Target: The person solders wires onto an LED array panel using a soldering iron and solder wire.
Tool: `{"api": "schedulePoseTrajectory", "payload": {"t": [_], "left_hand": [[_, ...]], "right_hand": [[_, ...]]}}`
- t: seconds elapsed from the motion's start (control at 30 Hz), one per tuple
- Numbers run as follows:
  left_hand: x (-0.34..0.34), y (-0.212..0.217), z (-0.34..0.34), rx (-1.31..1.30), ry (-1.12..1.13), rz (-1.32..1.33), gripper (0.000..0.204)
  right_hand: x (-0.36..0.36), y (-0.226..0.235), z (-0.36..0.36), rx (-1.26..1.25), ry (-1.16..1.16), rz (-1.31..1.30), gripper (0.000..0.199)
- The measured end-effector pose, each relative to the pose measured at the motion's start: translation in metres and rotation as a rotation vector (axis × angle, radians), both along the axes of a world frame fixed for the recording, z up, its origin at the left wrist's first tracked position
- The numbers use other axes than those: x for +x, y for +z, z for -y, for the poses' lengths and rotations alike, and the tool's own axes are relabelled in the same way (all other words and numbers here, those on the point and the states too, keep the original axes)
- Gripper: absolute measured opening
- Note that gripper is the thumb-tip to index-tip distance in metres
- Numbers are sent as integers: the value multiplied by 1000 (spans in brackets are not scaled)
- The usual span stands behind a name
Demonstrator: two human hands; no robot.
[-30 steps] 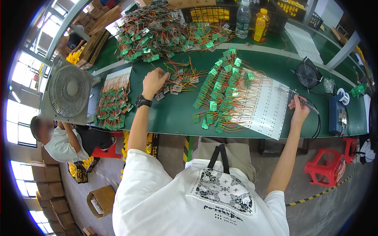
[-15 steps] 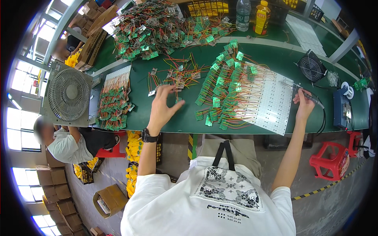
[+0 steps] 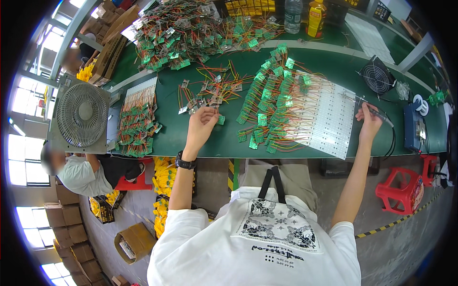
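Two hands (image 3: pixel 202 125) (image 3: pixel 368 120), one soldering iron (image 3: pixel 377 112), two fans (image 3: pixel 82 114) (image 3: pixel 377 76)

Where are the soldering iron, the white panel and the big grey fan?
soldering iron (image 3: pixel 377 113), head view, on its shaft.
white panel (image 3: pixel 329 119), head view, bare middle.
grey fan (image 3: pixel 82 114), head view, grille centre.

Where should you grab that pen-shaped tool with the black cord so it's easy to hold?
Probably by the dark handle of the pen-shaped tool, the way the right hand holds it: like a pencil, coming from the near table edge. The thin tip points left over the white board, and the black cord trails off the back end, so the middle is the free part.
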State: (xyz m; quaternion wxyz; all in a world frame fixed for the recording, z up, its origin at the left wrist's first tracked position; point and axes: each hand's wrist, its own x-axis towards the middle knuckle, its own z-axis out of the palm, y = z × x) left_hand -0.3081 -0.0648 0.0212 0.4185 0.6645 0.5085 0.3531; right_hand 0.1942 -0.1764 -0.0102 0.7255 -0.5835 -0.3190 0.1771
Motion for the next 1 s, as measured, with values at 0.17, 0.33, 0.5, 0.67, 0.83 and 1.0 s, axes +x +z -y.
{"api": "schedulePoseTrajectory", "payload": {"t": [0.17,0.33,0.5,0.67,0.83,1.0], "left_hand": [[30,24,-6,-109,-96,230,14],[105,52,-21,-3,-236,84,18],[184,66,-31,183,-429,191,17],[240,71,-48,36,-732,48,16],[284,52,-55,32,-791,265,19],[300,46,-49,-210,-916,338,18]], "right_hand": [[0,5,1,22,-8,-45,17],[3,4,0,19,-16,-130,18],[4,7,-1,15,-22,-175,19],[7,5,-2,34,-61,-216,17],[4,10,-2,30,-68,-217,16],[5,13,2,-20,-39,-230,18]]}}
